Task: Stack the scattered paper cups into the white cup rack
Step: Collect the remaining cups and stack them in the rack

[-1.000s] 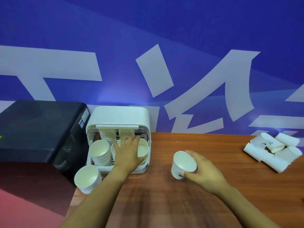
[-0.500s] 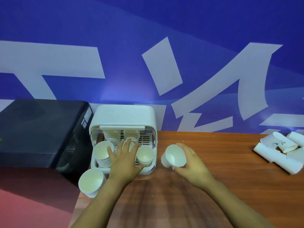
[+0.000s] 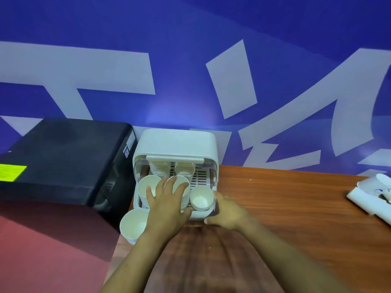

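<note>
The white cup rack (image 3: 175,142) stands open at the table's back left, with stacks of paper cups inside. My left hand (image 3: 167,204) lies over the middle front stack (image 3: 183,185), fingers spread across its rim and thumb on its right side. My right hand (image 3: 228,212) holds a paper cup (image 3: 201,200) at the rack's front right slot, mouth up, on top of a short stack. Another stack (image 3: 146,186) fills the front left slot. Two stacks (image 3: 159,169) stand at the rear. Scattered cups (image 3: 370,197) lie on their sides at the far right edge.
A separate cup stack (image 3: 133,226) stands at the table's left corner, outside the rack. A black machine (image 3: 63,157) sits left of the rack. The wooden table (image 3: 285,208) stretches right to the loose cups. A blue wall stands behind.
My right hand has carried the cup leftwards from mid-table into the rack's front right slot. My left hand has stayed on the middle stack. The view has shifted left.
</note>
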{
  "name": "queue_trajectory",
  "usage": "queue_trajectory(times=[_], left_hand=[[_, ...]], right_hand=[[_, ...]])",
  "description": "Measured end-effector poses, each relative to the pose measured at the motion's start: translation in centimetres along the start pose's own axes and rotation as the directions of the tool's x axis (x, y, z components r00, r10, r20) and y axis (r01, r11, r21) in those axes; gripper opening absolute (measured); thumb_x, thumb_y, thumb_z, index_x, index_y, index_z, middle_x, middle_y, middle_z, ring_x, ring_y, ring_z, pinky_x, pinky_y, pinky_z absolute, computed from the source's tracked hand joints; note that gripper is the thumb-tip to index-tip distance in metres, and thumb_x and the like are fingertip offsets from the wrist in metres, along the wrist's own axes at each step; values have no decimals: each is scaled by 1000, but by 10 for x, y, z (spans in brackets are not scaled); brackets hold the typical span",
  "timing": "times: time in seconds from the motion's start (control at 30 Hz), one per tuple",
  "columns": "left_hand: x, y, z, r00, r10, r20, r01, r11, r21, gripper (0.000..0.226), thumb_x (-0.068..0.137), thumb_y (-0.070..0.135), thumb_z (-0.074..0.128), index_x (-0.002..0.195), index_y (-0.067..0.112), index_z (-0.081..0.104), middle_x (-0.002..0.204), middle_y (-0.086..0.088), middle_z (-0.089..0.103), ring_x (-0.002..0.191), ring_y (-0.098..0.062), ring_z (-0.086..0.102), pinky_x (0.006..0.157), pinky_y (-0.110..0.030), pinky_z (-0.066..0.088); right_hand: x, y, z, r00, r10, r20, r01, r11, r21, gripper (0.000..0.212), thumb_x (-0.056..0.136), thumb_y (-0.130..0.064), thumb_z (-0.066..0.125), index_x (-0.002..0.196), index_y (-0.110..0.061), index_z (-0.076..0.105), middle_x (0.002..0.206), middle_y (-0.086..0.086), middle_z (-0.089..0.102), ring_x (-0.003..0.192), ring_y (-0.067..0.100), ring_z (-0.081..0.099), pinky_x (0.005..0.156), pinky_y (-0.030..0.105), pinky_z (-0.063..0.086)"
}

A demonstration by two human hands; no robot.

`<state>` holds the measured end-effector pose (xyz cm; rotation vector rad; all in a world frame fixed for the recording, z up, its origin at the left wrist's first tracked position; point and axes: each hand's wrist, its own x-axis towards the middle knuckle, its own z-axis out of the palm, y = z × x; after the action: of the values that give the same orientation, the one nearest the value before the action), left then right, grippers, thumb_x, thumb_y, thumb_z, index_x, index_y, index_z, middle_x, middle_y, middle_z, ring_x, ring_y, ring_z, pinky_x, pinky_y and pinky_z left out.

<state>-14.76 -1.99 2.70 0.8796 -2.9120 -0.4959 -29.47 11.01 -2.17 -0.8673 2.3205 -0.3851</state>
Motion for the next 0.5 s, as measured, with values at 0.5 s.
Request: queue_trajectory(times=[0.5], left_hand=[[-29,52,17,975,207,83,-178,948,-265,46,88,36,58,132,27,48,132,7,52,120,-15,49,100,-31,39]], right_hand=[[-100,51,-26,997,-37,67,40,998,-44,54,87,-36,65,135,-21,47,116,-3,56,97,8,50,80,15,34]])
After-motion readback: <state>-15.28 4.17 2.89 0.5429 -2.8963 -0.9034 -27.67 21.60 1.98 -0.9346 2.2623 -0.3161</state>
